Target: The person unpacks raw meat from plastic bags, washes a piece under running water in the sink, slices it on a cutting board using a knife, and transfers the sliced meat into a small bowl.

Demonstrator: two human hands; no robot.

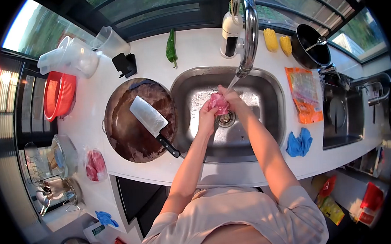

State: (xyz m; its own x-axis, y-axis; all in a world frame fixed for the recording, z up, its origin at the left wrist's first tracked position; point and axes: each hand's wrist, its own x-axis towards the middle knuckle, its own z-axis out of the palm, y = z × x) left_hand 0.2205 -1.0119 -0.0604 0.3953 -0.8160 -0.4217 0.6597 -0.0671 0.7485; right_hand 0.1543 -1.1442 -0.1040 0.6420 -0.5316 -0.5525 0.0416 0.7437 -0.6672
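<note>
A piece of raw pink meat [218, 104] is between my two hands above the sink [192, 139]. My left hand [207, 116] grips its lower left side with the fingers closed on it. On the upper right, my right hand [230, 97] is closed around the same meat. Water runs from the faucet [245, 69] onto my right hand and the meat. Below them, the drain [226, 119] shows in the basin floor. To the left, a cleaver [149, 116] with a black handle lies across a round, wet, dark cutting board [131, 142].
Left stand a red basket [60, 95], clear plastic jugs [72, 57] and bagged meat [95, 165]. A green pepper [171, 48] lies behind the sink. Right are corn pieces [270, 40], a black pot [308, 47], an orange package [304, 94], blue gloves [299, 142] and a second sink [343, 128].
</note>
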